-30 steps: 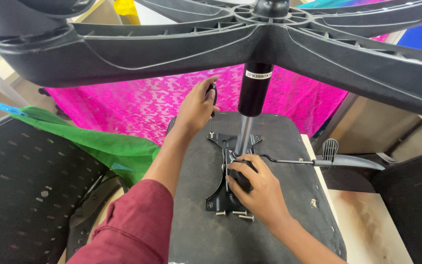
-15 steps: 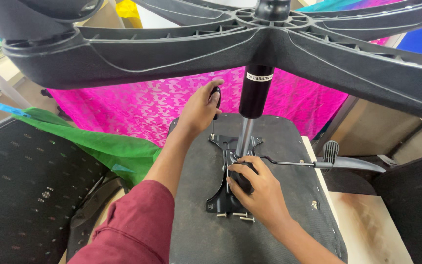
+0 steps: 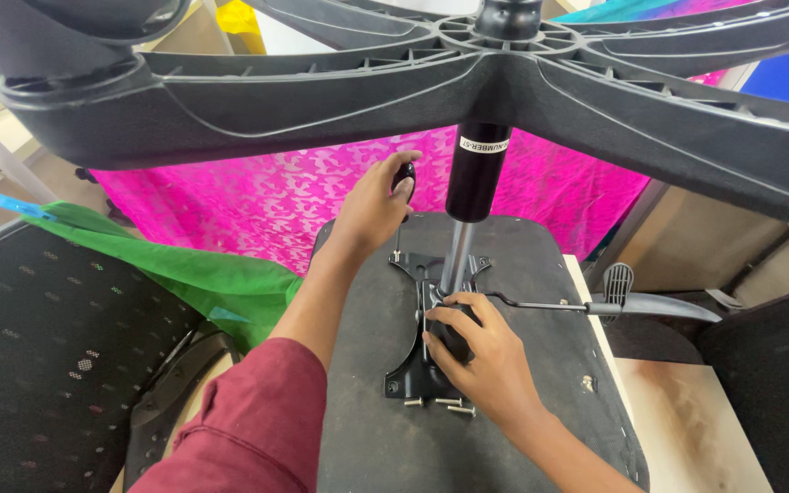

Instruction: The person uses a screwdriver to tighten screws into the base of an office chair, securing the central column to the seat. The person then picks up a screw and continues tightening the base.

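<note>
**Op:** Screwdriver [image 3: 403, 183] first: I see its dark rounded handle wrapped in the left hand [image 3: 372, 212], fingers curled tight around it, with the thin shaft dropping to the far left corner of the mechanism plate [image 3: 422, 301].

**Spotter:** And that plate?

**Op:** Black stamped metal, angular, lying flat in the middle of the upturned seat underside [image 3: 522, 265], a dark board, matte and dusty with rounded corners. The plate sits right under both hands.

**Spotter:** Right hand?

**Op:** The right hand [image 3: 481, 356] is pressed down on the plate, fingers bent and closed over a black part just beside the shiny steel column [image 3: 456, 260]. I can't tell exactly what's under the palm.

**Spotter:** Overhead?

**Op:** The column rises into a glossy black cylinder [image 3: 475, 178] with a white label, then into the ribbed plastic star base [image 3: 321, 91], its arms spreading across the top of my view.

**Spotter:** Loose bits?

**Op:** Silver bolts [image 3: 440, 403] lie on the board at the near edge of the plate. A thin rod runs right to a flat grey paddle lever [image 3: 659, 308]. Behind, patterned pink fabric [image 3: 230, 205]; left, green cloth [image 3: 184, 269] beside a black speckled cushion [image 3: 38, 347].
</note>
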